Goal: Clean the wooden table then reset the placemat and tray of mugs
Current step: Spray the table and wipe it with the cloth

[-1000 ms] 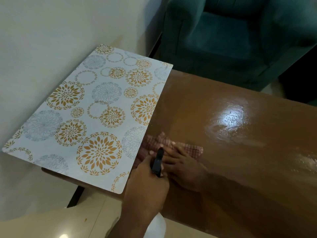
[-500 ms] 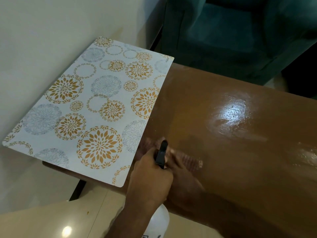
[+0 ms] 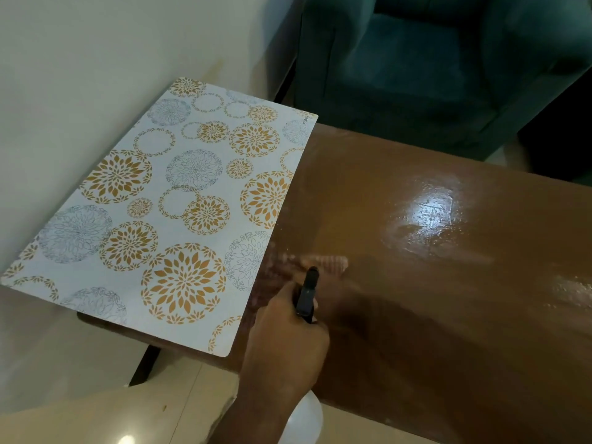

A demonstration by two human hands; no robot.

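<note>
The brown wooden table (image 3: 448,315) is glossy, with a wet shine (image 3: 423,216) on its right part. A white placemat (image 3: 179,203) with gold and grey floral circles lies on the table's left end and overhangs its edges. My left hand (image 3: 285,341) grips a spray bottle by its black nozzle (image 3: 307,293); the white bottle body (image 3: 304,421) hangs below the front edge. My right hand (image 3: 349,302) is a motion blur just right of the nozzle, on a checked cloth (image 3: 330,262) that smears across the wood. No tray or mugs are in view.
A teal armchair (image 3: 416,59) stands right behind the table's far edge. A pale wall (image 3: 96,59) runs along the left, close to the placemat. Cream floor tiles (image 3: 80,411) show below the table's front edge.
My right hand and the cloth have gone from sharp to a wiping blur, with the cloth shifted slightly right. My left hand with the bottle stays by the placemat's near corner.
</note>
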